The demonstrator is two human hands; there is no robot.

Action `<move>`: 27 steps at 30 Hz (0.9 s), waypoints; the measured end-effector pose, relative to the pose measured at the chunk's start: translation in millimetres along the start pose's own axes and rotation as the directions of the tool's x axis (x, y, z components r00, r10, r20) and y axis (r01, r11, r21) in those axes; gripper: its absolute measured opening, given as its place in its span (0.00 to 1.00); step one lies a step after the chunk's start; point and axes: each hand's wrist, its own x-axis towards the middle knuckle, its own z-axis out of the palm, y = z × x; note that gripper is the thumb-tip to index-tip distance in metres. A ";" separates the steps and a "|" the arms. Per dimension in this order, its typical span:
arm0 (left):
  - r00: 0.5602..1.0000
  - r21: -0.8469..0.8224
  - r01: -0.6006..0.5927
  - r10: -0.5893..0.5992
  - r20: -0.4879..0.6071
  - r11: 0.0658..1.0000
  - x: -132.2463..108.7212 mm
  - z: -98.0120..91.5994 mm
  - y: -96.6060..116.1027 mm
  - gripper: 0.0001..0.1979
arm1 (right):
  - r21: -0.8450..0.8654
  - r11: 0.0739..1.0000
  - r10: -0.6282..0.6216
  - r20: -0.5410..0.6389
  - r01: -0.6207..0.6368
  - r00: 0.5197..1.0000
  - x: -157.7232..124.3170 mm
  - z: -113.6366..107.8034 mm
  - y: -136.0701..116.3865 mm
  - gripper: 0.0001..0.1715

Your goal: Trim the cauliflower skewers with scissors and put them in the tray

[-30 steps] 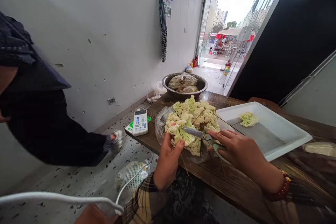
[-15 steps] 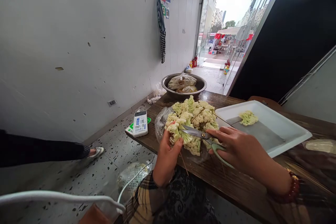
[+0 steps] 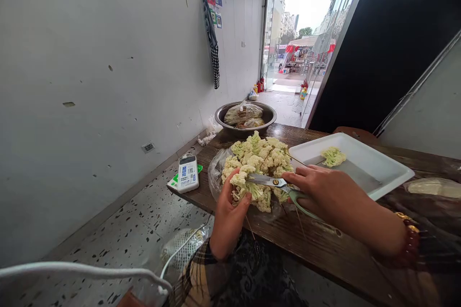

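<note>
My left hand (image 3: 229, 218) grips a cauliflower piece (image 3: 239, 180) at the near left side of a heap of cauliflower florets (image 3: 264, 153). The fingers curl round its outer side and the thumb is in front. In my right hand (image 3: 324, 192) are scissors (image 3: 266, 180) with pale green handles, the fingers wrapped round them. Their blades point left and reach into the piece by my left hand; the tips are partly hidden among the florets. Beneath the heap lies a clear plastic bag (image 3: 216, 175). Thin brown sticks (image 3: 251, 229) poke out near the table's front edge.
Right of the heap is a white tray (image 3: 392, 172) with one floret (image 3: 333, 156) in it. A metal basin (image 3: 219, 117) with bagged food (image 3: 243, 114) stands behind. A white power bank (image 3: 188, 175) lies at the table's left corner (image 3: 201, 199). A white cable (image 3: 90, 268) crosses below.
The view has shifted slightly, moving the table things left in the picture. The scissor blades look closer together. Another person's leg and shoe at the left have gone from view.
</note>
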 end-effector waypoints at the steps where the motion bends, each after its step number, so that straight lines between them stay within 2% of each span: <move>1: 1.000 -0.001 0.004 -0.004 0.000 1.000 0.0 -0.5 -0.3 0.31 | -0.006 1.000 0.002 0.010 -0.002 1.000 -0.1 -0.4 -1.0 0.20; 5: 1.000 -0.018 0.017 -0.016 0.011 1.000 0.8 -2.2 0.5 0.32 | -0.023 0.999 0.023 0.051 -0.022 0.998 -1.5 0.6 -4.6 0.19; 7: 0.999 -0.060 0.029 -0.028 0.020 0.998 1.9 -1.7 3.3 0.31 | 0.006 1.000 0.029 0.033 -0.029 0.999 -3.5 4.8 -4.4 0.19; 10: 0.996 -0.161 0.093 -0.092 0.012 0.983 3.5 0.8 10.4 0.29 | 0.124 0.992 0.030 -0.029 -0.026 0.999 -8.2 16.1 -0.8 0.18; 13: 0.988 -0.242 0.151 -0.156 -0.002 0.959 4.4 2.7 16.5 0.27 | 0.273 0.960 0.085 -0.094 -0.056 0.992 -13.1 28.9 5.1 0.15; 17: 0.989 -0.264 0.139 -0.148 -0.015 0.955 8.2 0.9 16.0 0.25 | 0.351 0.930 0.165 -0.132 -0.110 0.977 -16.2 40.8 13.4 0.20; 22: 0.997 -0.157 -0.033 0.021 -0.080 0.987 22.5 -9.0 12.6 0.26 | 0.356 0.917 0.232 -0.113 -0.179 0.966 -16.7 50.3 21.4 0.23; 25: 0.979 0.052 -0.184 0.188 -0.085 0.982 35.2 -16.7 15.8 0.29 | 0.357 0.911 0.254 -0.098 -0.205 0.962 -18.7 55.5 21.9 0.23; 27: 0.934 0.270 -0.321 0.351 -0.072 0.908 48.2 -22.7 17.6 0.30 | 0.363 0.910 0.249 -0.100 -0.197 0.963 -20.9 57.8 20.6 0.23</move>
